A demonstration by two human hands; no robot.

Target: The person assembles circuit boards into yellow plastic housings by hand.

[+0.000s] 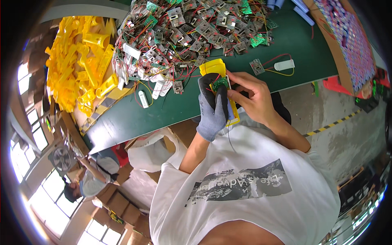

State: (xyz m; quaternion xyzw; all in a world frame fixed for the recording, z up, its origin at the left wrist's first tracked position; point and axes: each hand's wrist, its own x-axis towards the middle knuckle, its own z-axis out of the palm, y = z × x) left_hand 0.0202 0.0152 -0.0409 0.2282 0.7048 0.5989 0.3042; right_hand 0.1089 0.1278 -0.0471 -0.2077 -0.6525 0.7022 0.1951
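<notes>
My left hand (211,108), in a grey glove with dark fingertips, is closed around a yellow plastic housing (212,66). A small green circuit board (220,83) shows in the housing between the gloved thumb and fingers. From the other side, my bare right hand (254,98) pinches the housing's edge beside the board. A blue piece, partly covered by the glove, lies along the housing's lower part, and a thin dark wire hangs below. On the green table (159,112) near my right hand lies a loose board (257,67), wired to a white piece (284,65).
A large heap of circuit boards (196,28) with wires covers the table's far side. Yellow plastic parts (83,61) are piled at the left. Blue tubes (303,15) and a cardboard box (332,45) of small shiny pieces stand at the right. Another person (92,181) is at lower left.
</notes>
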